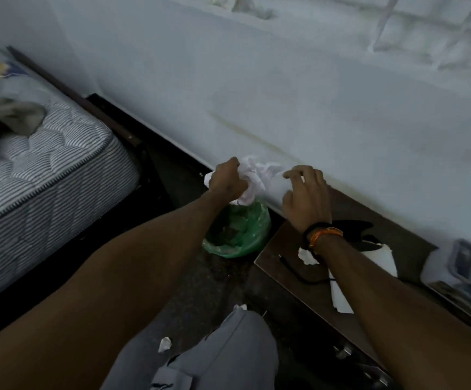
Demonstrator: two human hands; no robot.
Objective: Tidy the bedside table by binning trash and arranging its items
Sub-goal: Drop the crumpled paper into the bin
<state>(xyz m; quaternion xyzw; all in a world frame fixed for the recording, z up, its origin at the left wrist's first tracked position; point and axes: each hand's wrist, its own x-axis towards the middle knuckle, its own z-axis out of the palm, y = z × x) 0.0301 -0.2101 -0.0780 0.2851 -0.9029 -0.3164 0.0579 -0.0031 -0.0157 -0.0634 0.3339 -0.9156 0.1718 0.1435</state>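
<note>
My left hand (226, 180) grips a wad of crumpled white paper (254, 175) and holds it above a small bin lined with a green bag (252, 229) on the floor by the wall. My right hand (307, 197) hovers just right of the wad with loosely bent fingers and holds nothing. The dark wooden bedside table (285, 266) stands to the right of the bin. On it lie a torn white scrap (306, 256), a white sheet (380, 260), a black cord (299, 273) and a black object (349, 228).
A clear plastic box (466, 266) with small items sits at the table's far right against the white wall. A striped mattress (45, 170) with a grey cloth (6, 116) fills the left. Two paper scraps (164, 344) lie on the dark floor near my knee (228, 350).
</note>
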